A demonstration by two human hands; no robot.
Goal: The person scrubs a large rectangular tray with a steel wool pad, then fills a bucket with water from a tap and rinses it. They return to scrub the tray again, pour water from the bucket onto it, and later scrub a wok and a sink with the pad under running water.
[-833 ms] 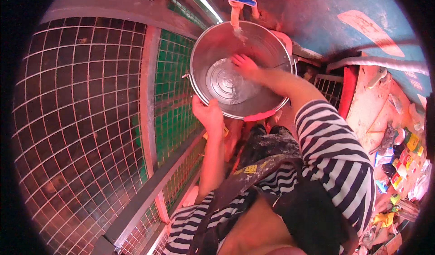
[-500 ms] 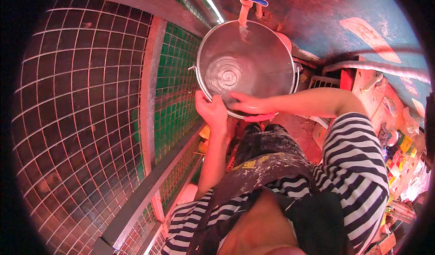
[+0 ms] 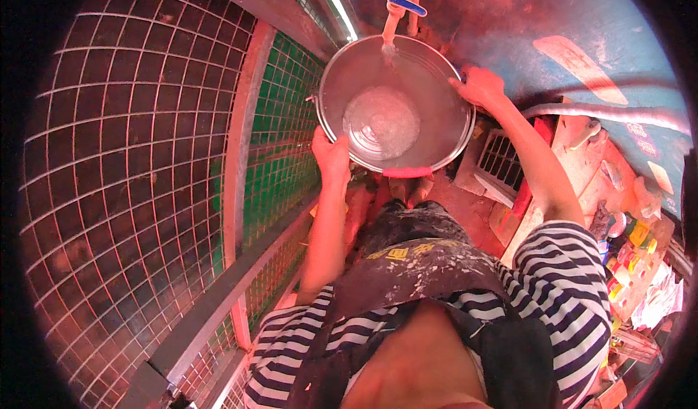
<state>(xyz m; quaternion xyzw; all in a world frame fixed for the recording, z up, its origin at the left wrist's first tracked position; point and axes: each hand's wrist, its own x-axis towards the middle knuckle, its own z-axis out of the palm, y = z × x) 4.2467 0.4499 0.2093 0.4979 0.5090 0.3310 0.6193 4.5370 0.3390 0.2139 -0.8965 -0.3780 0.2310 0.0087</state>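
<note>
1. Left of the bucket (image 3: pixel 337 93), a wire mesh panel (image 3: pixel 145 140) is rising in a dark frame.
2. Beyond the bucket and to its right, a blue wall (image 3: pixel 523 23) is carrying pale patches.
3. On the near side of the bucket, a dark apron (image 3: pixel 414 271) with whitish smears is covering the person's front over striped clothing.
4. Between the two hands, the round metal bucket is opening toward the camera, a little water lying in its bottom; I cannot tell what is supporting it underneath.
5. Right of the bucket, a slatted crate (image 3: pixel 500 160) is lying near it.
6. Over the bucket's far rim, a tap (image 3: pixel 392 25) with a blue lever is letting water run inside.
7. At the bucket's near-left rim the left hand (image 3: pixel 332 156) is gripping; at its right rim the right hand (image 3: pixel 480 87) is grasping, fingers hooking over the edge.
8. Along the bucket's near rim, a red handle grip (image 3: pixel 407 172) is resting.
</note>
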